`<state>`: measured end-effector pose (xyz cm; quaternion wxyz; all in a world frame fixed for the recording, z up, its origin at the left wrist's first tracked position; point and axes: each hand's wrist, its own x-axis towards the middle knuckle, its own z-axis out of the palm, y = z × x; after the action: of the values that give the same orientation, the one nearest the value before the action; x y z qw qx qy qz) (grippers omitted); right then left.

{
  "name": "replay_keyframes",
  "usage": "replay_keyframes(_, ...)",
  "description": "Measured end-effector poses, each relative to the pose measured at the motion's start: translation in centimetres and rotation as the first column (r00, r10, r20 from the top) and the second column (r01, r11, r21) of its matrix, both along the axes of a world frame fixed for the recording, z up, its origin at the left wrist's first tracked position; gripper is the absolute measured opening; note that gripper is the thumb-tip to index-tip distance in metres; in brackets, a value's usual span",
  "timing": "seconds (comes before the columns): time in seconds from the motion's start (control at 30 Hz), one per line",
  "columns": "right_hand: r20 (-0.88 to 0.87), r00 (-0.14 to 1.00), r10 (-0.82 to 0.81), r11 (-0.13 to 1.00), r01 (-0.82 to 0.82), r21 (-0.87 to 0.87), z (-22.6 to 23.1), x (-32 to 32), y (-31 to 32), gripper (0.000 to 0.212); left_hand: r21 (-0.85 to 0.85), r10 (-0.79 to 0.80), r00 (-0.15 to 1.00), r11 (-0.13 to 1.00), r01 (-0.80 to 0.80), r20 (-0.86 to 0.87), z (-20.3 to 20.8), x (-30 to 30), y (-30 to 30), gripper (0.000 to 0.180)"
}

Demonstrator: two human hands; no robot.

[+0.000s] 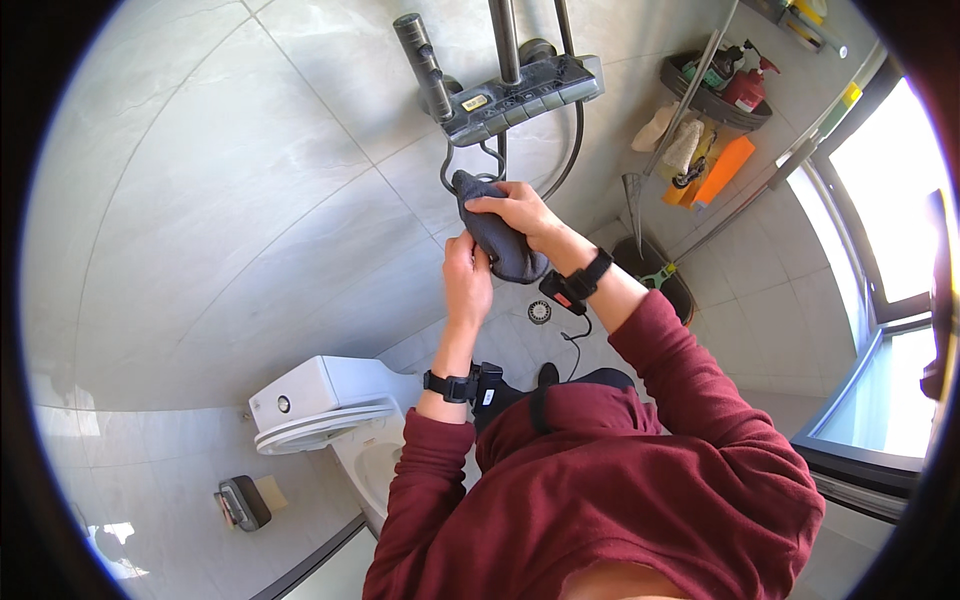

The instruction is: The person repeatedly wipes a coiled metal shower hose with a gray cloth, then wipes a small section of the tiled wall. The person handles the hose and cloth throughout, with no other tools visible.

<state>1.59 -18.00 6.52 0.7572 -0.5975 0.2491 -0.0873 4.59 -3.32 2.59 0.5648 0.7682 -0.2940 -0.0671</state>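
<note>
Grey cloth (497, 238) in both closed hands

A: What's at 7–8 o'clock?
B: White toilet (318, 405), lid down, w/ a small dark box (243, 502) on the wall just below-left of it.
A: Floor?
B: Round drain (539, 312) near centre. Dark bucket (660, 275) at 3 o'clock.
A: Upper right, 1–2 o'clock?
B: Corner shelf (712, 104) w/ a red spray bottle (747, 85) in it; orange item (722, 170) and pale cloths (672, 138) hang just under. Bright window (885, 190) far right.
</note>
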Motion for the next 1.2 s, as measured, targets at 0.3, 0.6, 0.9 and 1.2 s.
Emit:
replay_keyframes(0.3, 0.139, 0.990, 0.032, 0.985, -0.055, 0.162, -1.4, 3.0, -0.9, 0.045, 0.030, -0.032, 0.999, 0.999, 0.031, 0.028, -0.5, 0.6, 0.6, 0.015)
replay_keyframes(0.6, 0.029, 0.988, 0.154, 0.986, -0.152, -0.076, -0.8, -0.5, -2.1, 0.045, -0.110, 0.007, 1.000, 0.994, -0.004, 0.029, -1.1, 0.2, 0.1, 0.014)
replay_keyframes(0.9, -0.021, 0.994, 0.105, 0.994, -0.105, -0.020, -0.4, -1.6, -0.5, 0.047, -0.072, -0.052, 0.979, 0.997, 0.039, -0.195, -1.9, -1.8, 0.9, 0.013)
replay_keyframes(1.2, 0.033, 0.995, 0.097, 0.941, -0.102, 0.322, -1.1, -1.1, -0.4, 0.040, -0.354, -0.019, 0.931, 0.928, -0.120, -0.365, -3.3, -1.4, 1.3, 0.024)
